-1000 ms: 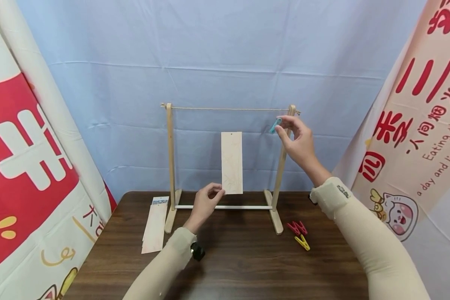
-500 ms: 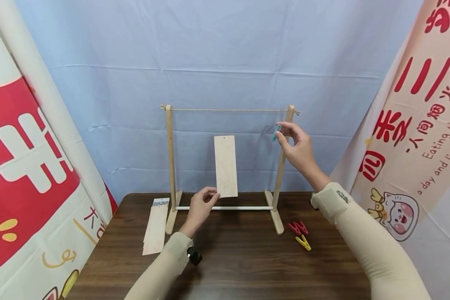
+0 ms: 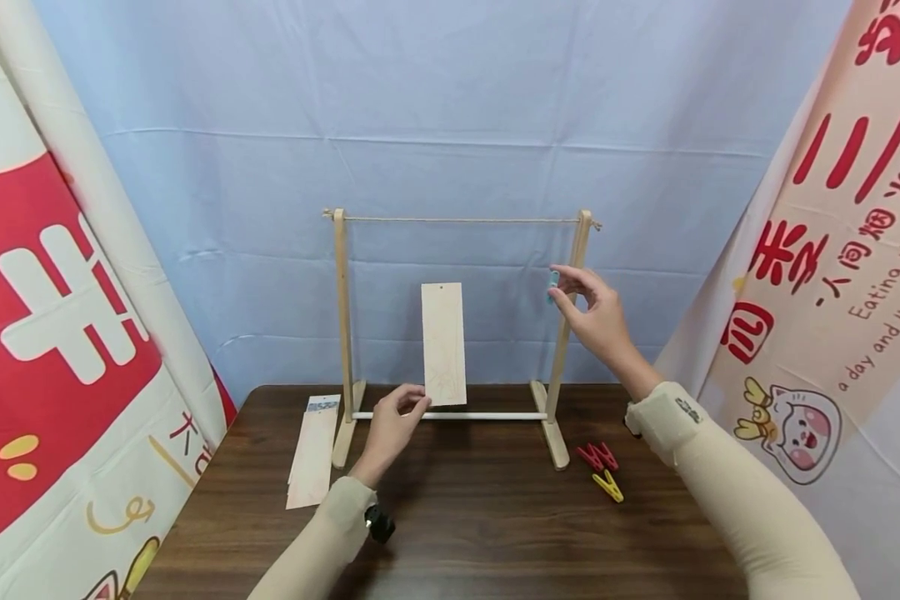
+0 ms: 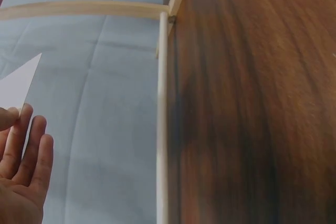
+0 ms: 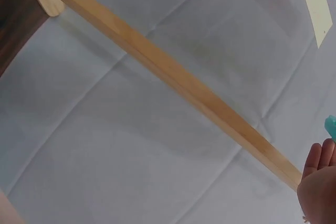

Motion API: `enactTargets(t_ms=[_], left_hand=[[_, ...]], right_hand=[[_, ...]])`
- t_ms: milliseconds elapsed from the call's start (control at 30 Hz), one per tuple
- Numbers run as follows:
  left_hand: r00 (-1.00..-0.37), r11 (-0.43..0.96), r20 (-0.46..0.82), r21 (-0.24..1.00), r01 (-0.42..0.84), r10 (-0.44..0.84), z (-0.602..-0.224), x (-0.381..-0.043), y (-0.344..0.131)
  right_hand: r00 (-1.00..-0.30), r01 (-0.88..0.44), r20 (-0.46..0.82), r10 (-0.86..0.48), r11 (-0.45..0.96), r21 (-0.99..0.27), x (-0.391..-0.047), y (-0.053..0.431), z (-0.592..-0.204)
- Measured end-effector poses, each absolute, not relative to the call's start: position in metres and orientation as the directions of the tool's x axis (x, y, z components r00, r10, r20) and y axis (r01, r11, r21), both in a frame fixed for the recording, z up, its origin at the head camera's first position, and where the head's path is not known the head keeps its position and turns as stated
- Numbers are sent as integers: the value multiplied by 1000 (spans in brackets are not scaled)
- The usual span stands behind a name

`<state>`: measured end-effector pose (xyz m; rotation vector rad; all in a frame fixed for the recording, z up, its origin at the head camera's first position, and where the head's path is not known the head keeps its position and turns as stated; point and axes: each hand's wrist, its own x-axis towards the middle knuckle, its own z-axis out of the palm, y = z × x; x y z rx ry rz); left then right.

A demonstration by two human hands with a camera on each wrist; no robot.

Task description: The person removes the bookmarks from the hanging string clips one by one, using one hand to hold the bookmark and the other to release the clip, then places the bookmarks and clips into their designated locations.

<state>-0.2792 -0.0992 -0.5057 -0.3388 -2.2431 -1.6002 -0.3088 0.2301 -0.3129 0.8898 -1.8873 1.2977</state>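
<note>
My left hand (image 3: 392, 427) pinches the lower left corner of a pale rectangular card (image 3: 443, 346), which stands upright in the air with a small hole near its top edge. In the left wrist view, thumb and fingertip grip a corner of the card (image 4: 18, 88). My right hand (image 3: 596, 315) pinches a light-blue clothespin (image 3: 552, 285) by the right post of a wooden stand (image 3: 341, 304). The blue clothespin (image 5: 331, 126) shows at the edge of the right wrist view. A thin string (image 3: 461, 220) runs across the stand's top, above the card.
More pale cards (image 3: 312, 458) lie stacked at the table's left, a blue-patterned one partly beneath. Red clothespins (image 3: 597, 456) and a yellow clothespin (image 3: 608, 486) lie on the dark wooden table (image 3: 495, 533) at right. A white rod (image 3: 487, 416) joins the stand's feet. Cloth hangs behind.
My left hand has moved left and down with the card, away from the string. My right hand has lowered with the blue clothespin, which has turned more upright.
</note>
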Motion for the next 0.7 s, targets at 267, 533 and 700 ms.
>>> enactTargets(t_ms=[267,533,700], left_hand=[[-899,360,438,842,401,-23,-513,-278,-109],[-899,370,436,843,391,-43,-516,-274,-115],[-903,369,425,849,378,-53,-520,-273,-118]], right_hand=[[-567,-809,806,-170,300,-506,-306,232,-323],[-592,-789,789,-163,319,-526,-304,233,-332],[-612,-773,782,-123,303,-557,-302,234,-338]])
